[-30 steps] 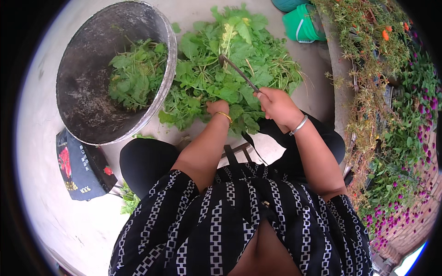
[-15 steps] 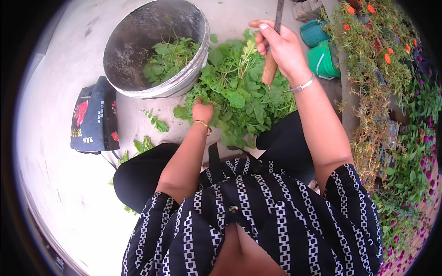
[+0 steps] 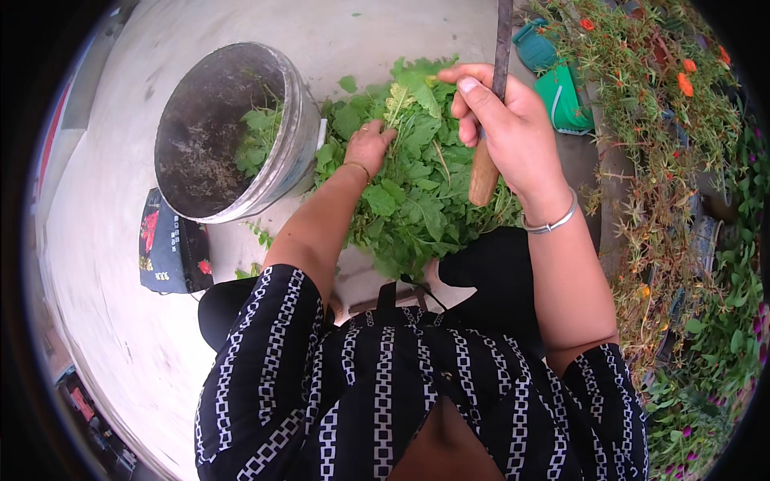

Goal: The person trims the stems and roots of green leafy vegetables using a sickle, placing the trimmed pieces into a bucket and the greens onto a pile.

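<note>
My left hand [image 3: 369, 148] rests on the upper left of a heap of leafy greens [image 3: 417, 212], thumb and fingers apart, some fingertips partly hidden among leaves. Over the heap's right side, my right hand [image 3: 509, 120] grips a wooden-handled tool [image 3: 484, 172]. Its narrow dark metal part points away from me and runs out of the picture, so its full shape is hidden. Left of the heap, a grimy whitish bucket [image 3: 297, 136] leans with its mouth toward the left, some greens [image 3: 258, 140] lying inside.
A dark printed bag [image 3: 172, 248] lies beside the bucket. Loose leaves [image 3: 261, 234] are scattered on the pale concrete floor [image 3: 104, 256]. Teal [image 3: 536, 46] and green [image 3: 565, 100] containers stand at the far right, next to a bed of flowering plants [image 3: 642, 152].
My left hand has moved from the heap's near left edge farther up onto the leaves, its fingers now spread. The right hand still holds the tool. The whole view has shifted.
</note>
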The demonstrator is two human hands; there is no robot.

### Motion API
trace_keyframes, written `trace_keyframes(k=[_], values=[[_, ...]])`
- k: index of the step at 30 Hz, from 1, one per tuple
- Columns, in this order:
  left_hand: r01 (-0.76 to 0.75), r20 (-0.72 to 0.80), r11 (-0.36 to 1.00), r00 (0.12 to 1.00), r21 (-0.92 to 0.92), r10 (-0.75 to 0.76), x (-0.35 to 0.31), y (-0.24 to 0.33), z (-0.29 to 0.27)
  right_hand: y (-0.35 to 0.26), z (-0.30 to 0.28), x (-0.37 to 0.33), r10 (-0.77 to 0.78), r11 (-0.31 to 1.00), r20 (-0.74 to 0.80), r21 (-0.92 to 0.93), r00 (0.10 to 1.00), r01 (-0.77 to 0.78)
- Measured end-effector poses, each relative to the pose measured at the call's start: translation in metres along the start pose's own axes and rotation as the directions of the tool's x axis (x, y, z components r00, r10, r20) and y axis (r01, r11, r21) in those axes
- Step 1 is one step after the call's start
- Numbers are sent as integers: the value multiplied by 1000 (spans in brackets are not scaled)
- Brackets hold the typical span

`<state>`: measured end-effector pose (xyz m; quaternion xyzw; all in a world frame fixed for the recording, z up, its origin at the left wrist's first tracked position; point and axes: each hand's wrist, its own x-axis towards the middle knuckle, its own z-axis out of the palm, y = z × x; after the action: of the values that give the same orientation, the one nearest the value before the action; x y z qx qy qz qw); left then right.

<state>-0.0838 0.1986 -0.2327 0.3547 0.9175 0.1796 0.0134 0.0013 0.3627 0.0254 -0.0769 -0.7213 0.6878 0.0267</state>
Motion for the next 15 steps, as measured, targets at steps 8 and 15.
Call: trace_keyframes(k=[8, 15], values=[[-42, -189, 958, 982, -285, -13, 25, 29, -71, -13, 2, 20, -107, 991, -29, -79, 994, 104], [-202, -380, 811, 925, -550, -27, 1, 62, -215, -23, 19, 18, -188, 902, -51, -404, 981, 152]])
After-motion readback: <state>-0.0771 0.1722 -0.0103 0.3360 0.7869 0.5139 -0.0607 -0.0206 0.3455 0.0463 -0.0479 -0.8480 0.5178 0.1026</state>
